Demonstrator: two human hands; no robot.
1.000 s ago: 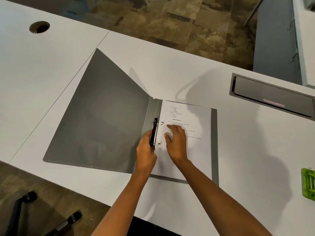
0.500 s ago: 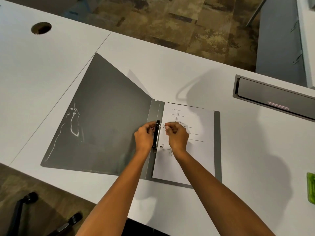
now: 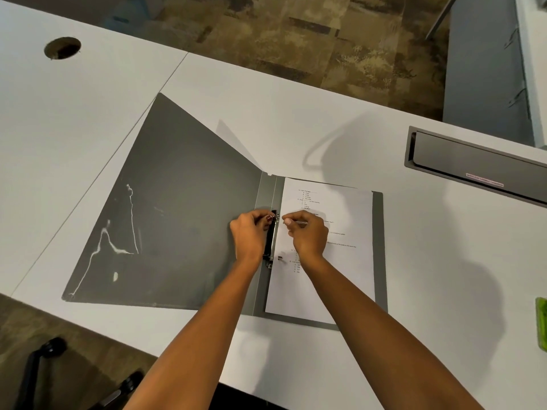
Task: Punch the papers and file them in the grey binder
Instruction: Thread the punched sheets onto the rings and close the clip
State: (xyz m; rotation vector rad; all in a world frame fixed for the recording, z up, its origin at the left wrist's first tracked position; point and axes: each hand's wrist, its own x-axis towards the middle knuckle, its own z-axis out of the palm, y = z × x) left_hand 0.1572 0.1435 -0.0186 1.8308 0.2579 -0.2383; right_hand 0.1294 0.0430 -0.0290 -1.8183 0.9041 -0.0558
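Observation:
The grey binder (image 3: 177, 220) lies open on the white desk, its front cover spread flat to the left. Printed papers (image 3: 340, 261) rest on its right half, with the lower ring prong showing through a hole. The black ring mechanism (image 3: 270, 241) runs along the spine. My left hand (image 3: 250, 235) pinches the upper ring from the left with curled fingers. From the right, my right hand (image 3: 307, 235) pinches the other half of that same ring over the paper's edge.
A green hole punch (image 3: 541, 327) peeks in at the right edge. A grey cable tray (image 3: 473, 167) is set into the desk at the upper right, and a round cable hole (image 3: 62, 48) at the upper left. Chair wheels (image 3: 53, 347) sit below the desk edge.
Both hands moved up along the spine from the middle of the mechanism to the upper ring. The right hand left the flat paper and curled onto the ring.

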